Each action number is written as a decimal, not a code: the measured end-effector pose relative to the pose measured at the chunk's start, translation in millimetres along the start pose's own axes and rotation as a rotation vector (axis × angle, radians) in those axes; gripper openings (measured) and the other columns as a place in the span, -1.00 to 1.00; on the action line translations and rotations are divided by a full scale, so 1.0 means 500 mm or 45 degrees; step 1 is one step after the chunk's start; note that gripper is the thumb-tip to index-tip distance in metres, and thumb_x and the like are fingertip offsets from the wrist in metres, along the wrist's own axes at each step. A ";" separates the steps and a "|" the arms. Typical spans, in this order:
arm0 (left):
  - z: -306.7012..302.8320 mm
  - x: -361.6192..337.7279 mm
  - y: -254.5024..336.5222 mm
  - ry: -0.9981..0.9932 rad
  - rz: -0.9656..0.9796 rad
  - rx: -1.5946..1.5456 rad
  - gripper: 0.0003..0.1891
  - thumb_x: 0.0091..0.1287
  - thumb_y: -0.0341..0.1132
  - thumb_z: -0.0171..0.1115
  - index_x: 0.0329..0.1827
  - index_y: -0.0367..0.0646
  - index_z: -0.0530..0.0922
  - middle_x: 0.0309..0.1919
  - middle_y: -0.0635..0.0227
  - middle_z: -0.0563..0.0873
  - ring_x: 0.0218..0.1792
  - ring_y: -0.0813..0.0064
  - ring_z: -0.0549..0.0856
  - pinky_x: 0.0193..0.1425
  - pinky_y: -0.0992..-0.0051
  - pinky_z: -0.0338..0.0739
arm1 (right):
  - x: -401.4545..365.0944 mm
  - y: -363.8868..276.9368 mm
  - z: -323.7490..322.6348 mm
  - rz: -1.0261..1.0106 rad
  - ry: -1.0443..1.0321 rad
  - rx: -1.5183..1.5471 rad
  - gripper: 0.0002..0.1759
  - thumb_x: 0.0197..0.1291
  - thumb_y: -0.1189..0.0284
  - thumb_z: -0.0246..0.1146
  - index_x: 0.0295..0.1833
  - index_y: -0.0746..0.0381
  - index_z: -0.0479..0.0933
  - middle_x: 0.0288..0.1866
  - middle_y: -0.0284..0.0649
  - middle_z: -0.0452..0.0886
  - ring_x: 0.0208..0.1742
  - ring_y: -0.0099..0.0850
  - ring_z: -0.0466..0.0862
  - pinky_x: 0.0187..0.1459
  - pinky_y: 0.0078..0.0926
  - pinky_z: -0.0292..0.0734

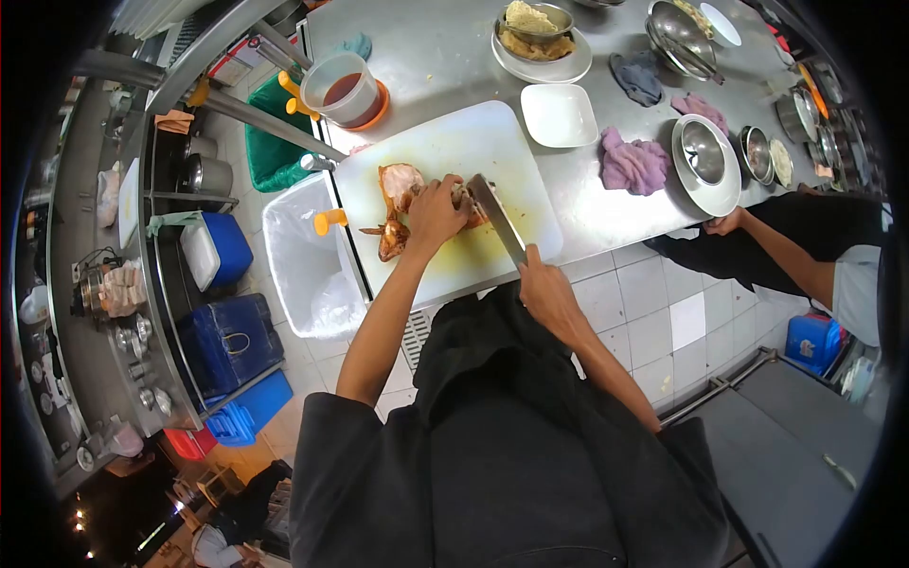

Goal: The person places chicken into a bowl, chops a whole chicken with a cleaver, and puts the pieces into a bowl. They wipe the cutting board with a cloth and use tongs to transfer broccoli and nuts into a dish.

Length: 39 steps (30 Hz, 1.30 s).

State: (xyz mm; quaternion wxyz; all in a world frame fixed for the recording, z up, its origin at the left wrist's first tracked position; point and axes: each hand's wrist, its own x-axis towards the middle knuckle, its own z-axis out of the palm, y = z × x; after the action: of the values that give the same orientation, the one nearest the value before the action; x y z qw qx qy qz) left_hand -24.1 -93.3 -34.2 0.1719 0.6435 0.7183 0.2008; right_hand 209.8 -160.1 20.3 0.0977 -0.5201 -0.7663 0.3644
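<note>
A white cutting board [511,142] lies at the edge of the steel counter. On it are pieces of browned roast poultry [393,239], some at the left, some under and beside my left hand [437,216]. That hand presses down on the meat with its fingers bent around it. My right hand [547,284] is wrapped round the handle of a cleaver [497,220]. The blade points away from me, and its far part is at the meat just right of my left fingers.
A tub of dark red liquid [352,97] stands beyond the board, left. A square white dish [559,115], purple cloth [634,161] and metal bowls [702,151] lie to the right. A lined bin [301,251] is below left. A co-worker's hand [726,222] is at the right counter edge.
</note>
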 end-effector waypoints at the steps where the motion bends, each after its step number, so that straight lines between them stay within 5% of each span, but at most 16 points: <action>1: 0.000 0.003 -0.001 0.015 0.004 0.055 -0.64 0.21 -0.18 0.35 0.06 0.00 0.58 -0.29 0.24 0.68 -0.12 0.14 0.67 -0.01 0.15 0.54 | -0.012 -0.003 0.000 0.001 -0.003 -0.004 -0.80 0.39 0.47 0.05 -0.04 0.36 0.22 -0.54 0.22 0.56 -0.44 0.26 0.58 -0.38 0.20 0.42; 9: -0.018 -0.015 -0.026 0.079 0.117 -0.156 -0.72 0.23 -0.28 0.38 -0.01 -0.01 0.60 -0.22 0.23 0.70 -0.12 0.20 0.69 -0.01 0.23 0.54 | -0.040 -0.014 0.008 0.115 -0.076 -0.062 -0.84 0.33 0.56 0.00 -0.03 0.35 0.23 -0.45 0.21 0.62 -0.38 0.23 0.63 -0.34 0.17 0.49; 17: -0.107 -0.029 -0.017 0.562 0.030 -0.313 -0.82 0.33 -0.36 0.29 -0.05 -0.19 0.61 -0.18 0.14 0.68 -0.13 0.10 0.67 -0.05 0.23 0.55 | -0.022 -0.002 0.049 0.076 -0.020 -0.099 -0.78 0.27 0.59 0.00 0.01 0.36 0.23 -0.44 0.21 0.62 -0.38 0.22 0.63 -0.32 0.14 0.52; 21: -0.110 -0.019 -0.021 0.512 0.053 -0.364 -0.81 0.32 -0.35 0.30 -0.05 -0.16 0.61 -0.19 0.13 0.67 -0.13 0.09 0.67 -0.04 0.21 0.55 | -0.003 -0.009 0.032 0.080 -0.109 -0.261 -0.72 0.27 0.58 0.01 0.07 0.40 0.22 -0.47 0.20 0.61 -0.38 0.20 0.64 -0.31 0.13 0.53; 24: -0.086 -0.014 -0.023 0.222 0.066 -0.291 -0.80 0.39 -0.30 0.24 0.01 -0.12 0.61 -0.13 0.16 0.67 -0.12 0.17 0.67 -0.03 0.30 0.55 | 0.003 0.007 0.018 0.098 -0.162 -0.217 -0.71 0.29 0.56 0.05 0.09 0.42 0.25 -0.49 0.19 0.60 -0.39 0.19 0.64 -0.31 0.12 0.54; 28: -0.041 -0.009 -0.020 0.133 0.061 -0.260 -0.79 0.36 -0.30 0.25 0.02 -0.08 0.60 -0.10 0.13 0.66 -0.07 0.08 0.64 0.04 0.15 0.50 | -0.024 -0.022 -0.070 0.049 -0.092 0.023 -0.72 0.32 0.52 0.11 0.06 0.41 0.28 -0.49 0.24 0.58 -0.37 0.23 0.63 -0.31 0.13 0.54; 31: 0.022 0.004 0.004 0.300 0.100 -0.278 -0.76 0.38 -0.23 0.23 0.03 -0.09 0.59 -0.06 0.15 0.65 -0.02 0.10 0.62 0.08 0.14 0.48 | -0.032 0.061 -0.050 0.169 0.119 0.172 -0.69 0.35 0.44 0.18 0.05 0.41 0.31 -0.55 0.09 0.57 -0.56 0.01 0.63 -0.49 -0.05 0.55; 34: 0.084 0.005 0.029 0.410 0.210 -0.218 -0.72 0.38 -0.16 0.22 0.03 -0.11 0.60 -0.05 0.20 0.64 0.03 0.12 0.60 0.15 0.15 0.43 | -0.007 0.145 -0.017 0.491 0.123 0.801 -0.61 0.38 0.37 0.24 0.16 0.38 0.36 -0.59 -0.31 0.46 -0.77 -0.61 0.38 -0.76 -0.52 0.34; 39: 0.101 -0.016 0.028 0.282 0.223 -0.295 -0.66 0.35 -0.08 0.25 0.07 -0.06 0.61 0.03 0.25 0.62 0.16 0.17 0.53 0.29 0.12 0.31 | 0.003 0.191 0.008 0.504 0.076 0.986 -0.64 0.38 0.40 0.25 0.17 0.34 0.39 -0.53 -0.28 0.50 -0.78 -0.58 0.38 -0.75 -0.53 0.34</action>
State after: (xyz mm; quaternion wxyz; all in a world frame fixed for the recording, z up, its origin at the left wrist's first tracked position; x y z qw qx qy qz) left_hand 14.5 -96.4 -70.6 0.1465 0.6536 0.6461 0.3660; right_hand 276.3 -142.2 -46.1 0.2359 -0.5920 -0.4555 0.6216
